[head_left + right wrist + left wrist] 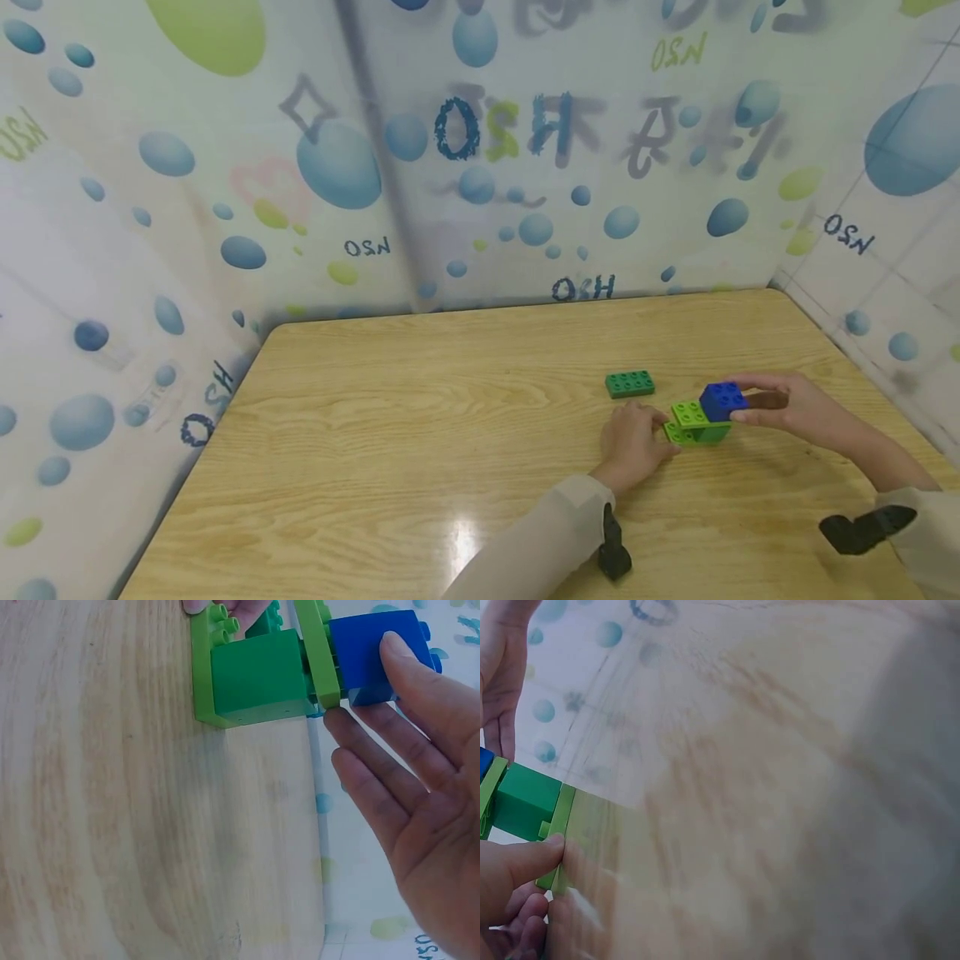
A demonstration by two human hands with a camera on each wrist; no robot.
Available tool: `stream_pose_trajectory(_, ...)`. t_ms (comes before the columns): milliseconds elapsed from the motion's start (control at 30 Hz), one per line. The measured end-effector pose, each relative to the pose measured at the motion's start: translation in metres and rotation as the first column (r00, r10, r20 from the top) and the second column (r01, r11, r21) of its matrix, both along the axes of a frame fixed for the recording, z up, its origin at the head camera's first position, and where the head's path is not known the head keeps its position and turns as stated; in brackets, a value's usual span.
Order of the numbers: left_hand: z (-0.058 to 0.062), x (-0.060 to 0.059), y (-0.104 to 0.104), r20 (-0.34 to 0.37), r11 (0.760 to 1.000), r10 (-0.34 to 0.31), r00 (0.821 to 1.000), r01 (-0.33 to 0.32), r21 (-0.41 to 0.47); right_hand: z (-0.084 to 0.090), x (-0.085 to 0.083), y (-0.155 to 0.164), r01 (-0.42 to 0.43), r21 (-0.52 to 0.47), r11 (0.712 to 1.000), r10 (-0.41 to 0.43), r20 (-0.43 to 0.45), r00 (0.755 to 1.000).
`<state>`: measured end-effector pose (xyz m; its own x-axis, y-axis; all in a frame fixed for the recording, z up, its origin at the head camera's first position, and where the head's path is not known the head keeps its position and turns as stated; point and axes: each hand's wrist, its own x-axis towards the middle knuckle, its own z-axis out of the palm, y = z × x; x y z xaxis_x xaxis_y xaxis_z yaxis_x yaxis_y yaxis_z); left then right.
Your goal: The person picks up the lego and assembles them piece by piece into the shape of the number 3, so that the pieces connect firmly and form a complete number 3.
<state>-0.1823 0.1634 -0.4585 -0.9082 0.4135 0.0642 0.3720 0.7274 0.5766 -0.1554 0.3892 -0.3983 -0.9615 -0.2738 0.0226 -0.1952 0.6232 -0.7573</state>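
Observation:
A small stack of toy building bricks stands on the table in front of both hands. At its base lies a light green plate [677, 433], whose left end my left hand [632, 443] pinches between thumb and fingers. A green brick [259, 675] sits on that plate, and an upper light green plate [319, 656] lies across it. My right hand [797, 408] grips a blue brick [723, 401] at the upper plate's right end, thumb on one side and fingers on the other. In the right wrist view the blue brick is right against the upper plate's studs.
Behind the left hand, a loose dark green brick [630, 384] lies flat on the wooden table [420, 417]. A printed curtain [480, 233] with blue and green drops hangs along the table's back edge and both sides.

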Motion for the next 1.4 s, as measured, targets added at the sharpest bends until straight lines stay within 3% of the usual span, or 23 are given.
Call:
stream_pose_trajectory(500, 0.003, 0.002, 0.003, 0.000, 1.000, -0.003, 1.000, 0.003, -0.012, 0.002, 0.005, 0.001, 0.020, 0.017, 1.000, -0.020, -0.028, 0.999)
stream_pose_trajectory(967, 0.001, 0.001, 0.003, 0.004, 1.000, 0.006, 1.000, -0.006, -0.001, 0.007, 0.001, -0.002, 0.011, 0.122, 0.992, -0.008, -0.030, 1.000)
stream_pose_trajectory(1400, -0.001, -0.001, 0.002, 0.024, 1.000, 0.004, 1.000, -0.005, 0.026, -0.005, -0.002, -0.003, 0.035, 0.075, 0.997, -0.032, -0.048, 0.998)
